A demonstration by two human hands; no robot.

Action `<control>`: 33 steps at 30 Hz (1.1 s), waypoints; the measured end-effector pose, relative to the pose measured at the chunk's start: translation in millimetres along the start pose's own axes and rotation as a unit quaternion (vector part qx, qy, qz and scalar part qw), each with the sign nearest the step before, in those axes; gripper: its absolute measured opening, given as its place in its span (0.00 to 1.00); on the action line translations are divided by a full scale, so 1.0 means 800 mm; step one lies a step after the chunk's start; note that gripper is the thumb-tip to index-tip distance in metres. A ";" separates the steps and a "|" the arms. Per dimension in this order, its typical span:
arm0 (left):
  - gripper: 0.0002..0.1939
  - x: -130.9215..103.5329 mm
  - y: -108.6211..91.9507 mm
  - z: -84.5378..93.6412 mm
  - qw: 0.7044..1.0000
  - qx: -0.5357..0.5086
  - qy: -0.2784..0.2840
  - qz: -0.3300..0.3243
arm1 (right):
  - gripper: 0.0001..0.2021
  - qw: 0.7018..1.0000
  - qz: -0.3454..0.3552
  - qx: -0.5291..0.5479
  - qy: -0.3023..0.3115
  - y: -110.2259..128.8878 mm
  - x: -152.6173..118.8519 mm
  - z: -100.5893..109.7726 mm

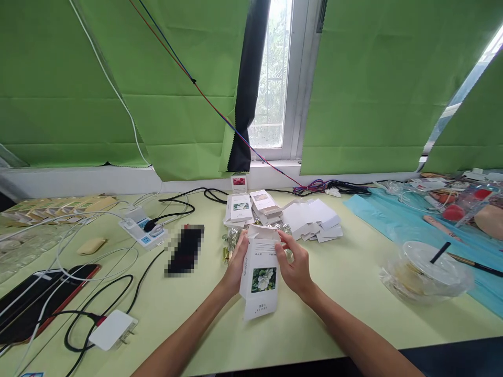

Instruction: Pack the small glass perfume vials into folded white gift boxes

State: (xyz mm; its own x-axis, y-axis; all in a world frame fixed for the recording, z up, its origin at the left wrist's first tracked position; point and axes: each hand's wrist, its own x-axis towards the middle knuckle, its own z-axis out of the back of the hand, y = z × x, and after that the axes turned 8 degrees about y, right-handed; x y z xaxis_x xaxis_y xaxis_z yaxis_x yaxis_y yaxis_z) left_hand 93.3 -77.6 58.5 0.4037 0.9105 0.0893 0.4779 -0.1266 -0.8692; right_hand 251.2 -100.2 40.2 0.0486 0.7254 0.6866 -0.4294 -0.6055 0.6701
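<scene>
Both hands hold a white cardboard box (261,301) with a white-flower picture on its front, its print upside down to me. My left hand (234,262) grips the left side, and my right hand (294,261) pinches the upper right edge. The far end of the box has its flap raised. Just behind lie small shiny foil-like pieces (234,240), partly hidden by the hands. Beyond them are stacked flower-print boxes (240,207) and a pile of white flat cartons (312,217).
On the left are a power strip (143,230), a pixelated dark phone-like object (185,251), a white charger (113,330) and looping cables. A lidded cup with a straw (426,267) stands at right by a blue sheet (377,209). A green curtain (365,78) hangs behind.
</scene>
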 end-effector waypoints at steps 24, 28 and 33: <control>0.13 0.008 0.025 0.004 0.866 0.435 0.023 -0.246 | 0.10 0.993 -0.042 0.104 0.029 -0.024 0.000 0.029; 0.10 0.010 0.028 0.003 0.890 0.404 0.010 -0.209 | 0.10 0.993 -0.044 0.101 0.042 -0.023 0.001 0.031; 0.10 0.008 0.023 0.000 0.906 0.374 -0.005 -0.197 | 0.10 0.991 -0.052 0.104 0.065 -0.019 0.001 0.028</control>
State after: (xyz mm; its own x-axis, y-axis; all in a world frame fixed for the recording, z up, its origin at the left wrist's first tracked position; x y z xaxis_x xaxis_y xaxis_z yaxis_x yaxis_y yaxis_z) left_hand 104.8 -74.0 43.2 0.3079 0.8313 0.4627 -0.0810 0.5075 -0.8579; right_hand 278.1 -97.4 36.9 -0.0393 0.8158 0.5770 -0.2328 -0.5690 0.7887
